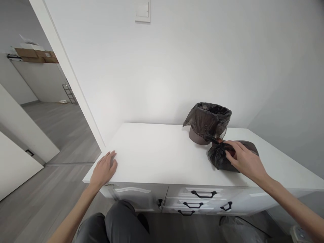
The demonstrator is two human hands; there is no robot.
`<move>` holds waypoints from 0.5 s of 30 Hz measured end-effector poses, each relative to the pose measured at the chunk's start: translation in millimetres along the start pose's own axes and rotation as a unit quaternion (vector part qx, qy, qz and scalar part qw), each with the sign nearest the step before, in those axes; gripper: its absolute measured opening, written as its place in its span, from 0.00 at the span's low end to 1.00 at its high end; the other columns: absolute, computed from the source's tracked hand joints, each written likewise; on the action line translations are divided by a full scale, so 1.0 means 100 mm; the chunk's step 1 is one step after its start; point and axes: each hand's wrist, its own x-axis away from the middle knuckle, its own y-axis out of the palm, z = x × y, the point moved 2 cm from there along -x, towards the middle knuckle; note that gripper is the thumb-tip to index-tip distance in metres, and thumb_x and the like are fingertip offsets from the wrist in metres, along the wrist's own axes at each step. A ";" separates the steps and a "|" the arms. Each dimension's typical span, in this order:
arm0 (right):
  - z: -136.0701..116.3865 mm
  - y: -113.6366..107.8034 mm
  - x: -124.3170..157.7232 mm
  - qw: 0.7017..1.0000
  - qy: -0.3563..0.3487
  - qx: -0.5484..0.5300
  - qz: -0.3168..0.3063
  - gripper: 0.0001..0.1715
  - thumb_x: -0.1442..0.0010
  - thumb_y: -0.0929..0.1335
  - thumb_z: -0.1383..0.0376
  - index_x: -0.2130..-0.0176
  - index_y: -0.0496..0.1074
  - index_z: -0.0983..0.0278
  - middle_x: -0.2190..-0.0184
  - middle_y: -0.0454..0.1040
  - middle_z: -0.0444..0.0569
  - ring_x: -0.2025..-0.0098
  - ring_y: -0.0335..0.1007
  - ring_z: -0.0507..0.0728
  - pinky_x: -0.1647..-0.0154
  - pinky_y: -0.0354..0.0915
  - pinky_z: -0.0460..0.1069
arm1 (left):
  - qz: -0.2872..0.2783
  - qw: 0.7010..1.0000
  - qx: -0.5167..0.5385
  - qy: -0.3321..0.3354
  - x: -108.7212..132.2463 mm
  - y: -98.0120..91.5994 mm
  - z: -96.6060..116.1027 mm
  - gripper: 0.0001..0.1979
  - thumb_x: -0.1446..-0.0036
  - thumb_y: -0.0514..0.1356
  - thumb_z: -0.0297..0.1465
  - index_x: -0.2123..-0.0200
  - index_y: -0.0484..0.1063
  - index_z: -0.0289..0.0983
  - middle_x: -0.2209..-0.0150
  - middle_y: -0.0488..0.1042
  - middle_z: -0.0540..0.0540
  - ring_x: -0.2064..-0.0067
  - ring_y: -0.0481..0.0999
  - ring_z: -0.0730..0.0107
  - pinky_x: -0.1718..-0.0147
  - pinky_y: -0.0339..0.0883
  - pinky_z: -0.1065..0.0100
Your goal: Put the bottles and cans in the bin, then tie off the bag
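Note:
My left hand [104, 168] rests on the left end of the white cabinet top [152, 155], fingers stretched out, holding nothing. Over on the right, my right hand [244, 160] has its fingers closed on the gathered neck of a knotted black plastic bag [220, 158]. The bag is filled and lies on the cabinet top; its contents cannot be made out through the film. Just behind it stands a small brown trash bin [196, 136], lined with a dark bag [210, 118] folded over its rim. The knotted bag's upper end reaches in front of the bin.
Below the top are drawers with black handles [204, 194] and a cabinet door [136, 195]. A white wall [162, 67] with a light switch [142, 9] rises behind. To the left, a doorway shows cardboard boxes [35, 55]. A clear plastic bag [238, 231] lies on the floor.

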 end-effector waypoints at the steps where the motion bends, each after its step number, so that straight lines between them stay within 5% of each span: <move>1: 0.05 0.06 -0.04 1.000 0.002 0.008 -0.012 0.25 0.30 0.62 0.56 0.38 0.70 0.57 0.41 0.77 0.52 0.62 0.79 0.60 0.72 0.69 0.52 | -0.003 1.000 0.000 -0.003 0.00 0.00 0.00 0.28 0.31 0.46 0.40 0.36 0.68 0.33 0.32 0.71 0.36 0.28 0.65 0.47 0.29 0.59 0.45; 6: 0.11 0.25 -0.18 0.998 -0.012 0.052 -0.045 0.22 0.30 0.62 0.58 0.42 0.73 0.59 0.43 0.77 0.53 0.65 0.77 0.60 0.74 0.65 0.53 | -0.014 1.000 -0.006 -0.007 0.00 0.00 0.00 0.28 0.31 0.45 0.39 0.36 0.68 0.32 0.31 0.70 0.36 0.27 0.65 0.47 0.29 0.59 0.46; 15: 0.00 0.19 -0.14 1.000 -0.009 0.023 -0.015 0.18 0.30 0.61 0.60 0.47 0.73 0.62 0.50 0.78 0.56 0.66 0.77 0.60 0.72 0.67 0.53 | -0.001 1.000 0.008 -0.008 0.02 0.05 -0.02 0.28 0.32 0.46 0.40 0.37 0.69 0.33 0.31 0.70 0.36 0.28 0.66 0.47 0.30 0.60 0.46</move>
